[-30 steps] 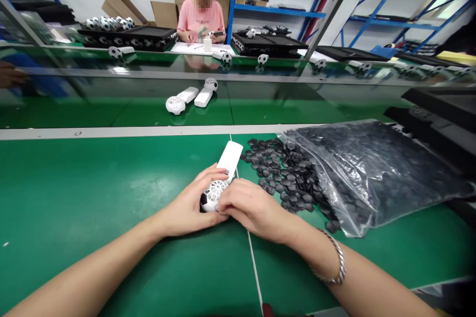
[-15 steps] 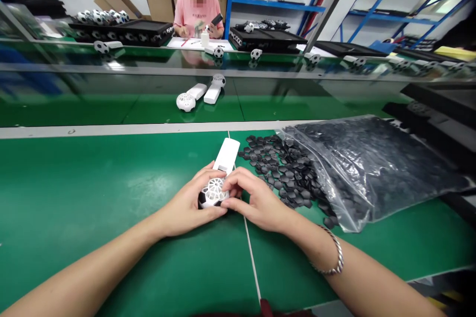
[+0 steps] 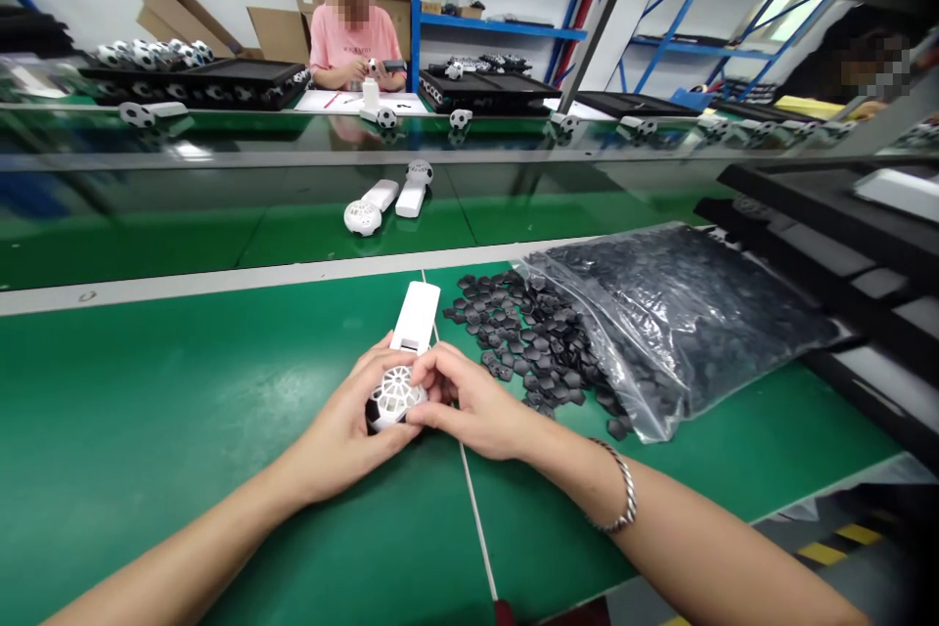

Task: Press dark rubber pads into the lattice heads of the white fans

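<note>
In the head view, the person's left hand (image 3: 341, 445) curls its fingers and thumb around the round, football-patterned head of a white plastic device (image 3: 397, 395), low over the smooth green tabletop (image 3: 176, 440), its flat handle pointing away. The right hand (image 3: 480, 414) rests bent fingers and thumb against the head's right side; whether they pinch anything cannot be told. Nearby, black pentagonal plastic pieces (image 3: 524, 347) lie heaped beside a clear plastic bag (image 3: 667, 328)
</note>
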Action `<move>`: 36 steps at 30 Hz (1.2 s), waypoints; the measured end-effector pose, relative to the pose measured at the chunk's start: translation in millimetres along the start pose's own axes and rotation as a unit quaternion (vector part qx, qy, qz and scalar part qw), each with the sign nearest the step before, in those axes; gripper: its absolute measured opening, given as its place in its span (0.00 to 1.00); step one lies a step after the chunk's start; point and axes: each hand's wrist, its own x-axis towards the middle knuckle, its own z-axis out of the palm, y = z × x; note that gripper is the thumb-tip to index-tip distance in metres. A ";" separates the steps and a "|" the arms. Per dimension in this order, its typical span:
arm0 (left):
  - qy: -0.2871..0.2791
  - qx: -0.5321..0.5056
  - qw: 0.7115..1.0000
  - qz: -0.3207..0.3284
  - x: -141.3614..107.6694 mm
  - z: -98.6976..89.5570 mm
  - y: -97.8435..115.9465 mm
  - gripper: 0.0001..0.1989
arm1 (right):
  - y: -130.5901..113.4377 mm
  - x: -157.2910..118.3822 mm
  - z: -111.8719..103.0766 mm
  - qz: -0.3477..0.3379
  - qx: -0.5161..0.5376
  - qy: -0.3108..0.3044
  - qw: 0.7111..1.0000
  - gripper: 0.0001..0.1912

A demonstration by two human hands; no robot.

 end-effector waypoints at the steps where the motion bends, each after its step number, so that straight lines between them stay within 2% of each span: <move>1: -0.001 -0.003 1.000 -0.003 0.3 -0.3 0.6 0.22 | 2.1 0.5 -0.1 0.004 0.007 -0.003 1.000 0.12; 9: 0.012 -0.070 0.997 -0.040 0.0 1.4 0.6 0.24 | -1.2 3.1 -1.0 0.003 -0.060 -0.003 0.998 0.10; 15: 0.034 -0.034 0.999 0.003 2.3 3.2 0.6 0.21 | -1.4 1.5 4.9 0.004 -0.024 0.009 1.000 0.09; 18: 0.016 -0.034 0.999 -0.002 3.3 -0.1 -1.8 0.22 | 0.9 9.1 -7.3 0.010 -0.008 0.002 1.000 0.07; 20: -0.009 -0.036 0.999 -0.025 3.2 -3.5 -3.2 0.24 | 4.1 19.6 -26.7 0.006 -0.051 0.032 0.998 0.03; 22: -0.024 -0.025 0.999 -0.042 3.0 -6.5 -3.4 0.25 | 9.0 31.3 -49.9 -0.002 -0.185 0.109 0.977 0.01; 23: -0.018 -0.015 0.999 -0.044 3.1 -7.8 -3.3 0.25 | 11.9 36.7 -60.3 0.000 -0.253 0.122 0.960 0.01; 26: 0.011 0.017 0.999 -0.039 5.2 -12.1 -4.3 0.23 | 20.7 48.0 -77.1 -0.021 -0.409 0.055 0.911 0.04; 28: 0.027 0.029 0.999 -0.037 7.9 -16.4 -7.0 0.20 | 25.4 52.0 -76.2 -0.040 -0.498 0.000 0.866 0.07; 31: 0.045 0.045 0.997 -0.052 12.1 -25.3 -12.4 0.21 | 29.2 55.7 -69.7 -0.055 -0.578 -0.040 0.814 0.09; 34: 0.039 0.054 0.995 -0.069 14.4 -35.7 -14.7 0.22 | 28.2 57.1 -69.5 -0.065 -0.600 -0.052 0.796 0.09; 36: 0.021 0.050 0.996 -0.072 15.2 -42.8 -14.2 0.23 | 24.2 55.5 -71.3 -0.058 -0.576 -0.039 0.814 0.09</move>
